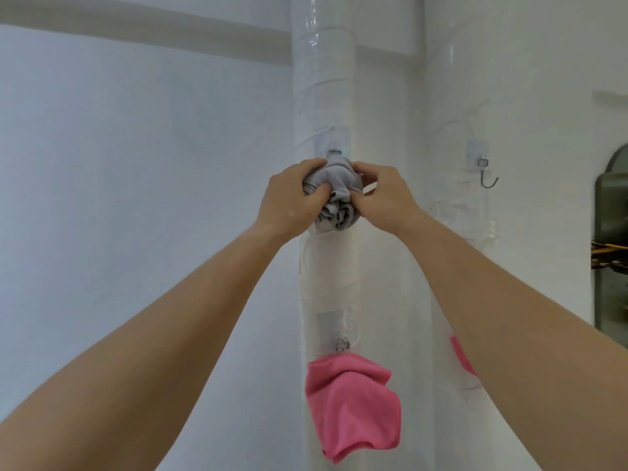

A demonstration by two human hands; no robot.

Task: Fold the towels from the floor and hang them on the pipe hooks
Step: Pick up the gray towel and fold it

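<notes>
A bunched grey towel (337, 192) is pressed against the left white pipe (324, 79), just under its upper hook mount (334, 152). My left hand (292, 197) grips the towel from the left and my right hand (385, 195) pinches it from the right. The hook's tip is hidden behind the cloth. Lower on the same pipe a pink towel (351, 406) hangs from a second hook (342, 345). On the right pipe (458, 79) a bare metal hook (486, 176) sticks out, and the edge of another pink towel (460, 355) shows behind my right forearm.
White walls stand behind and left of the pipes. A dark grey-green object (611, 246) with yellowish rods sits at the right edge.
</notes>
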